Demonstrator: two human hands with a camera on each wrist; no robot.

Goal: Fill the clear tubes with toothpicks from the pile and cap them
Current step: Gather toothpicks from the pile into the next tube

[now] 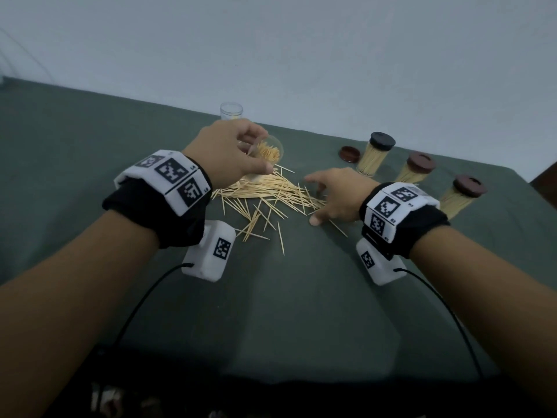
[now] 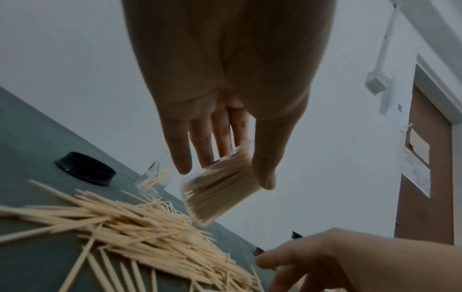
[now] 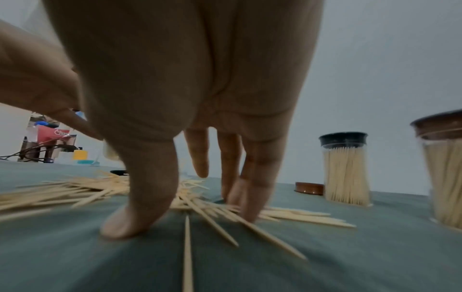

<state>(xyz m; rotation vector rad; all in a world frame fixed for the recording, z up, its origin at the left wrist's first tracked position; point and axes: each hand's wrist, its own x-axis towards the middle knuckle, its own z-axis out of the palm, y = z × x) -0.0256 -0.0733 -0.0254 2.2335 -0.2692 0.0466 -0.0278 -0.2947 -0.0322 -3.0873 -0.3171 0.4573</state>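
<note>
Left hand: the left hand (image 1: pixel 232 152) gripped a clear tube (image 2: pixel 220 185) between thumb and fingers, tilted and lifted off the cloth, open mouth turned toward the head camera; it was already well packed with toothpicks.
Right hand: the right hand (image 1: pixel 337 196) was spread, fingers fairly straight, holding nothing; thumb tip pressed on the green cloth (image 1: pixel 301 312) and fingertips (image 3: pixel 250 213) on the near edge of the pile (image 1: pixel 265 194).
Pile: the loose toothpicks lay between the two hands, just below the held tube, strays fanning toward the person.
Other tubes: right of and beyond the right hand stood three full capped tubes, one with a black cap (image 1: pixel 382 140) and two with brown caps (image 1: pixel 420 162); a second uncapped tube (image 1: pixel 231 111) stood beyond the left hand, only a few sticks inside.
Loose caps: a brown cap (image 1: pixel 349 153) lay just beside the black-capped tube; a black cap (image 2: pixel 85 169) sat beyond the pile (seen only from the left wrist).
Risk, spill: tilted this far, the held tube would likely shed sticks if tipped further.
Risk, pickup: flat fingers on thin sticks would probably scatter or roll them rather than gather a bundle.
Risk, cap: crooked sticks standing proud of the rim could stop the cap seating.
</note>
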